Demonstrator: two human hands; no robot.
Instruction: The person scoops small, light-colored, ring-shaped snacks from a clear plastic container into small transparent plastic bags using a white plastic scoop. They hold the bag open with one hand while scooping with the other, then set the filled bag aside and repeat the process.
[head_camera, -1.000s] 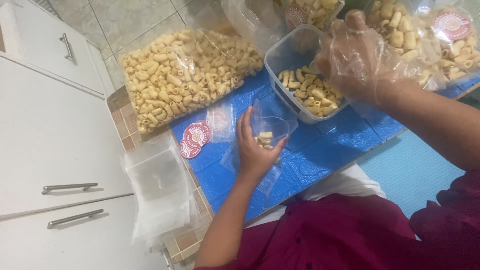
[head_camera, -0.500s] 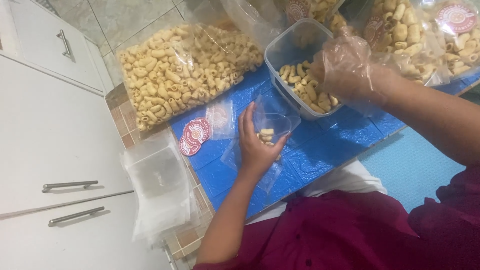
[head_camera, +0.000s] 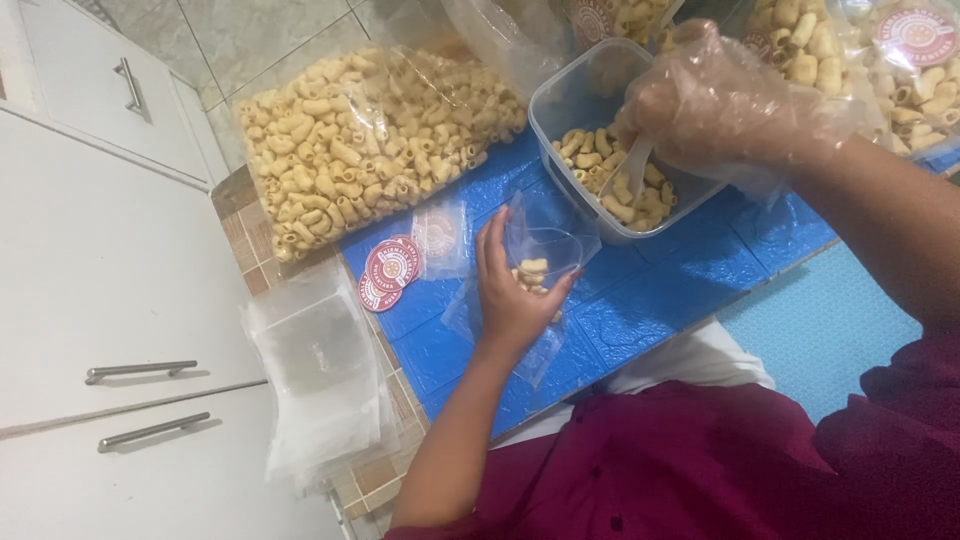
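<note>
Holding a small clear pouch (head_camera: 545, 255) open on the blue mat (head_camera: 640, 300), the left hand (head_camera: 515, 290) sits at frame centre, fingers closed on the pouch rim; a few pale snack pieces (head_camera: 532, 272) already lie inside.

Item, at 9 o'clock of that hand: a stack of empty clear pouches (head_camera: 320, 370) on the tiled table (head_camera: 245, 270) edge, overhanging toward the white cupboard doors (head_camera: 110, 300).

Item, at 10 o'clock: round red labels (head_camera: 390, 268), flat on the mat, just beside the open pouch.

Item, at 1 o'clock: a clear plastic tub (head_camera: 600, 120) part-filled with snack pieces. The right hand (head_camera: 720, 110), in a loose plastic glove, is inside it, closed on a pale scoop (head_camera: 636, 170).

Item, at 11 o'clock, farther: a large bag of snack pieces (head_camera: 370, 140), lying on its side. Sealed packets (head_camera: 900, 50) stand at 2 o'clock beyond the tub.

Risk: the pouch mouth is narrow and soft; a full scoop tipped fast would likely spill onto the mat. The loose glove may slip on the scoop. The pouch stack could slide off the edge if brushed.

Room: open mat lies between tub and pouch; the table edge runs close below the left wrist.
</note>
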